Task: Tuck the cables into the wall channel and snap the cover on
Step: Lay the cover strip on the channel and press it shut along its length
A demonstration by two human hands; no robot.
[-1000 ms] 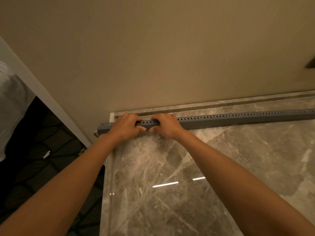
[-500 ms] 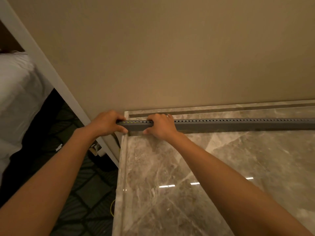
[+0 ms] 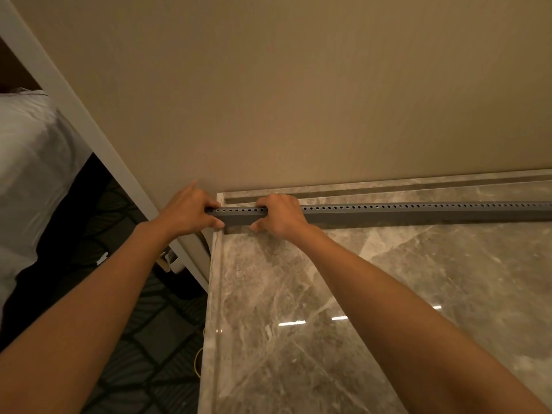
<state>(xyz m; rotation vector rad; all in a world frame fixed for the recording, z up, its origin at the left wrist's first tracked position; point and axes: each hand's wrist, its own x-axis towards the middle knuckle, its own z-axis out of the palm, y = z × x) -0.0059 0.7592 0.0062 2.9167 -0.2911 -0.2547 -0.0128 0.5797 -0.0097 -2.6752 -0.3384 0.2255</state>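
Note:
A long grey channel (image 3: 418, 213) with a row of small holes along its top lies on the marble counter (image 3: 328, 294), parallel to the beige wall and running off the right edge. My left hand (image 3: 188, 212) grips the channel's left end, thumb in front. My right hand (image 3: 280, 215) grips it a short way to the right, fingers over the top and thumb on the front face. No cables show inside the channel; a thin cable (image 3: 205, 242) hangs just below its left end by the counter's corner.
A recessed groove (image 3: 388, 191) runs along the counter's back edge at the wall. Left of the counter are a white door frame (image 3: 89, 127), a white bed (image 3: 30, 174) and dark patterned carpet (image 3: 143, 339). A yellow cable (image 3: 197, 363) lies by the counter's side.
My left hand has slid left to the channel's end, opening a gap between my hands. The view has shifted, so the channel's left end sits at the counter's corner.

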